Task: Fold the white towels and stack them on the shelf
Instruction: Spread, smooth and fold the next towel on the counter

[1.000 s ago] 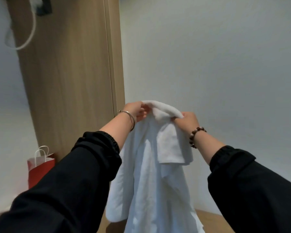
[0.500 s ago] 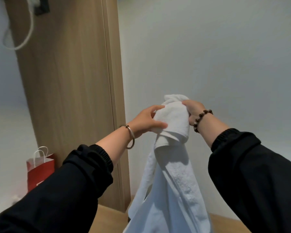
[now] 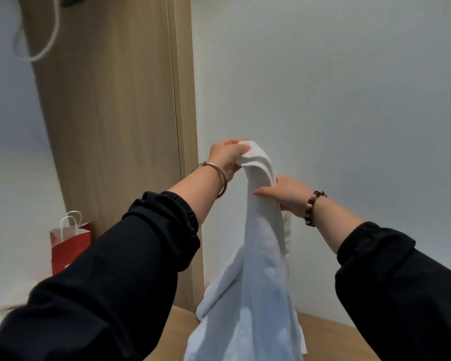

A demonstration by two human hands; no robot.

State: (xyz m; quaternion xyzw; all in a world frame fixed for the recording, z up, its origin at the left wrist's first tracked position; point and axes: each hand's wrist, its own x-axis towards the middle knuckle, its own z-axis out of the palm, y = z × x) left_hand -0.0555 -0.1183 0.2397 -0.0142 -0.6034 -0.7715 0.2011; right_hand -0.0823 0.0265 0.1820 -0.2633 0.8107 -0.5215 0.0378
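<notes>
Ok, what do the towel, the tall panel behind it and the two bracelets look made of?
Towel: soft white cloth, likely terry; it drapes and creases. Panel: matte light wood grain, possibly laminate. Left-wrist bangle: shiny silvery metal. Right-wrist bracelet: round brown beads, probably wood.

left hand (image 3: 225, 155) raised, gripping towel (image 3: 261, 256) | right hand (image 3: 288, 194) lower, pinching it

White towel (image 3: 263, 269); black sleeves (image 3: 130, 269); red bag (image 3: 68, 248)

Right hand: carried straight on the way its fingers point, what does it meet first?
The hanging white terry towel: the right hand touches it now, fingers against its front fold, so nothing lies between.
</notes>
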